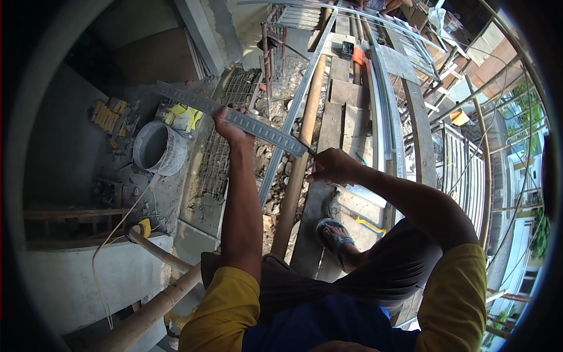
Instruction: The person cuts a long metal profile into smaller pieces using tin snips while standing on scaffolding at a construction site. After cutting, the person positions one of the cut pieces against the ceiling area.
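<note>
My left hand point(233, 128) is closed around a grey slotted metal channel point(264, 131), gripping it near the middle. The channel slants from upper left down to the right in front of me. At its lower right end is my right hand point(337, 166), with fingers curled around a thin dark piece that meets the channel's end. Most of that piece is hidden in the fist, so its kind cannot be made out. Below the right hand, a yellow-and-blue handled tool point(370, 227) lies on the boards beside my sandalled foot point(339, 237).
Under me run wooden planks point(347, 123), a bamboo pole point(305, 135) and long metal channels point(387, 111). A whitish bucket point(173, 154) and yellow packets point(182, 117) stand left. An orange object point(358, 56) lies ahead by a dark device point(348, 48). Another person point(384, 6) sits far off.
</note>
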A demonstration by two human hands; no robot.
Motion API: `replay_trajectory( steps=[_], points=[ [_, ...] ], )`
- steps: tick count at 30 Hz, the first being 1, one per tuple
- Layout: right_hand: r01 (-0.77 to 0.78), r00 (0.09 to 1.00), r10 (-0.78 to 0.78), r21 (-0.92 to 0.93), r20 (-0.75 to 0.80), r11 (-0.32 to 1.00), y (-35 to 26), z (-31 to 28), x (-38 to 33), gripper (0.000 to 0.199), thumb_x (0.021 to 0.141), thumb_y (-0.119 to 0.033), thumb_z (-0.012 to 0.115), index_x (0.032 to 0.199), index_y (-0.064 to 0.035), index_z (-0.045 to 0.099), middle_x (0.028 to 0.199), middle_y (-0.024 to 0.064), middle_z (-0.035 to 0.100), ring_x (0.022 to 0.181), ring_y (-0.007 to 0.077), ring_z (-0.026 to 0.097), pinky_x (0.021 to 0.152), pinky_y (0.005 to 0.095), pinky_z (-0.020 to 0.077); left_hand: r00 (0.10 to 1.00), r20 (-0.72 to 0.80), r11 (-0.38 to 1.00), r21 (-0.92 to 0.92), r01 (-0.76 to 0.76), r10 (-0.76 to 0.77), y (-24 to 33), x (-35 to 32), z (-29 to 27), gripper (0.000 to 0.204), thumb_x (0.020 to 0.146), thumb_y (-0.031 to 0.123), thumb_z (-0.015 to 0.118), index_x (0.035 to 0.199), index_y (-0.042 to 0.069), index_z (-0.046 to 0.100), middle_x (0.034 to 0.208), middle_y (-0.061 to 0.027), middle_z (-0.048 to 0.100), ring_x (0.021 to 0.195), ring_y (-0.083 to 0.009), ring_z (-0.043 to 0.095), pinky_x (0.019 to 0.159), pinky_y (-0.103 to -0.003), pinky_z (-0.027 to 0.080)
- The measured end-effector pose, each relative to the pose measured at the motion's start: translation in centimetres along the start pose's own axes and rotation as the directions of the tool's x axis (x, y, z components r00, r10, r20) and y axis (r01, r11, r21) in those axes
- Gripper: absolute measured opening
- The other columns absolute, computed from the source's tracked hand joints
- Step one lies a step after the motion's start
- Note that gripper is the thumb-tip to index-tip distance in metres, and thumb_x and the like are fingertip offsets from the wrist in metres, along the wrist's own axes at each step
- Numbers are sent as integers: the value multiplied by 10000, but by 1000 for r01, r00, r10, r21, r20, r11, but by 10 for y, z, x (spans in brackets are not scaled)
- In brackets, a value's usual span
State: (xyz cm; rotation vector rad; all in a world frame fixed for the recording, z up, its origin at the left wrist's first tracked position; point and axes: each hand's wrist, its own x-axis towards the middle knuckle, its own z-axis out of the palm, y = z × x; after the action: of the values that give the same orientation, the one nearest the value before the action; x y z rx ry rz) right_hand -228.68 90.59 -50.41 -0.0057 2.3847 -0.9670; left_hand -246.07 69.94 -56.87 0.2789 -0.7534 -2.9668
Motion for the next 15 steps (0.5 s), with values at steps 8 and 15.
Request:
replay_trajectory(
  steps=[8,15],
  points=[
    [34,999,-35,126,2,991,10,6,3,393,807,-308,775,728,13,564,590,60,590,515,130,598,462,309,472,999,37,1000,28,-11,10,-4,-5,2,447,778,270,601,1203,199,480,812,-36,464,653,-177,486,593,-332,439],
    [-65,997,62,-60,-48,996,4,6,2,538,714,-442,804,610,24,557,567,140,557,536,242,565,595,408,460,999,31,1000,8,-25,24,-4,-7,1,385,762,262,594,1126,196,486,803,-31,473,649,-178,479,592,-324,438]
  ],
)
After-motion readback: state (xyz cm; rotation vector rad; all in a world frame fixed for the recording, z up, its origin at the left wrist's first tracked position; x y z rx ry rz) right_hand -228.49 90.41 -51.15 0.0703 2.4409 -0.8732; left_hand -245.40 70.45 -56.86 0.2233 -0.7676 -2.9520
